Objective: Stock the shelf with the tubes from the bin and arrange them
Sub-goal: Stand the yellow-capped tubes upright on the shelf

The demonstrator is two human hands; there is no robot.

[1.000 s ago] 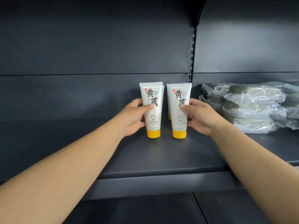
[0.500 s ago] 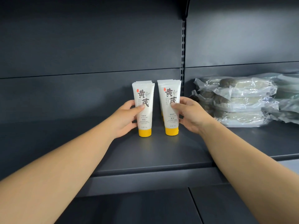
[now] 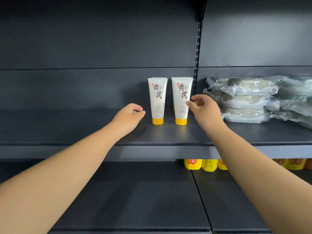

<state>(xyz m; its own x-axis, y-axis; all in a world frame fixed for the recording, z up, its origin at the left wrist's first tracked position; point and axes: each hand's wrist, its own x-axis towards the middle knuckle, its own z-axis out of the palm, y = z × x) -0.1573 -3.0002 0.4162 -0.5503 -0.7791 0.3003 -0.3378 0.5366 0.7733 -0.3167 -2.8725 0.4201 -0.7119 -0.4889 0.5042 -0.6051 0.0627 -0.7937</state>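
On dark shelf [image 3: 160, 137]: two rows of tubes, left front tube [image 3: 157, 100], right front tube [image 3: 182, 100], upright on yellow caps, more behind. Left hand [image 3: 129, 116] and right hand [image 3: 203, 109] loosely curled, empty, just beside tubes. Bin unseen; remaining stock unknown. Plastic packs [image 3: 244, 100] farther right.

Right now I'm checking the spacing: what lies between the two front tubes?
Nothing: in the head view only a narrow strip of bare shelf separates the left tube from the right tube.
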